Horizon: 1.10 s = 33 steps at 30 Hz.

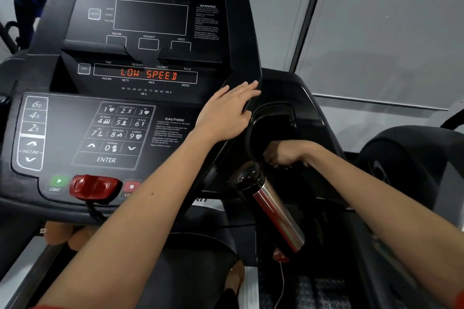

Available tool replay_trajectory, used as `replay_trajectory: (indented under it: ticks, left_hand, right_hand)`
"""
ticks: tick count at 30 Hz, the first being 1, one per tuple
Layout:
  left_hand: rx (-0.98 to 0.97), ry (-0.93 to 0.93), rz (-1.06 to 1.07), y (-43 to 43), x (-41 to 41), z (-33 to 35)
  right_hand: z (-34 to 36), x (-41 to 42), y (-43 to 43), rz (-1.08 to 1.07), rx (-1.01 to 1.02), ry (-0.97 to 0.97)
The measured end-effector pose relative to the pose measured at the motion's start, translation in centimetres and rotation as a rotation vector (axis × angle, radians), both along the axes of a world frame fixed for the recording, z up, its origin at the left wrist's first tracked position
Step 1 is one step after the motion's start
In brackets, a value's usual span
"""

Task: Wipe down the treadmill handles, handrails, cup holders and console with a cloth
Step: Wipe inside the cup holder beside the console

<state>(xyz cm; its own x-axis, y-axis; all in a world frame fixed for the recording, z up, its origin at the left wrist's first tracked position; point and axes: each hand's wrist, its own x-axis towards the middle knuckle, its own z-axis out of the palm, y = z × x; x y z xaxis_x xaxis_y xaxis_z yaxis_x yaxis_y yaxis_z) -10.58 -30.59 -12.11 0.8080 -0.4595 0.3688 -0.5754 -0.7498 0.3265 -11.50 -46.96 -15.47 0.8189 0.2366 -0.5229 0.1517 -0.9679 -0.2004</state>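
The black treadmill console [75, 130] fills the left and centre, and its display [149, 75] reads LOW SPEED. My left hand [226, 113] lies flat and open on the console's right edge, holding nothing. Right beside it is the black cup holder [272, 113]. My right hand [283, 154] reaches down into that cup holder with its fingers curled on something dark that looks like the cloth, mostly lost in shadow. A chrome grip handle [276, 211] slants down below the cup holder.
A red safety key [94, 187] sits at the console's front between the green START button [58, 181] and the red stop button [131, 186]. A neighbouring machine's dark housing [414, 170] stands at the right. Grey wall panels [376, 20] lie behind.
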Motion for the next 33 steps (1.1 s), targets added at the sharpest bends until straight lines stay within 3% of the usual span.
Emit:
replay_trajectory:
  ticks: [3,8,13,18,21,25,28,33]
  left_hand:
    - [0.001,-0.004,0.010,-0.1,-0.1,-0.1]
    - [0.007,-0.007,0.008,-0.1,-0.1,-0.1]
    - [0.004,0.000,0.002,0.0,-0.1,-0.1]
    - [0.004,0.010,0.003,0.1,-0.2,0.0]
    - [-0.001,0.013,0.002,0.1,-0.1,0.0]
    - [-0.020,0.009,0.001,0.1,0.1,-0.1]
    - [-0.029,0.002,0.007,0.0,0.2,-0.2]
    - [-0.034,0.000,0.016,-0.2,0.1,-0.1]
  right_hand:
    - [0.3,-0.6,0.2,0.000,0.017,0.066]
    - [-0.9,0.4,1.1,-0.019,-0.159,0.129]
    - [-2.4,0.8,1.3,0.118,-0.331,-0.056]
    - [-1.4,0.4,2.3,0.066,-0.346,-0.155]
    - [-0.3,0.1,1.3,0.084,-0.199,-0.058]
    - [0.7,-1.9,-0.7,-0.180,0.314,-0.017]
    - [0.5,-3.9,-0.2,-0.320,0.564,-0.074]
    - [-1.0,-4.5,2.2,-0.402,0.725,-0.220]
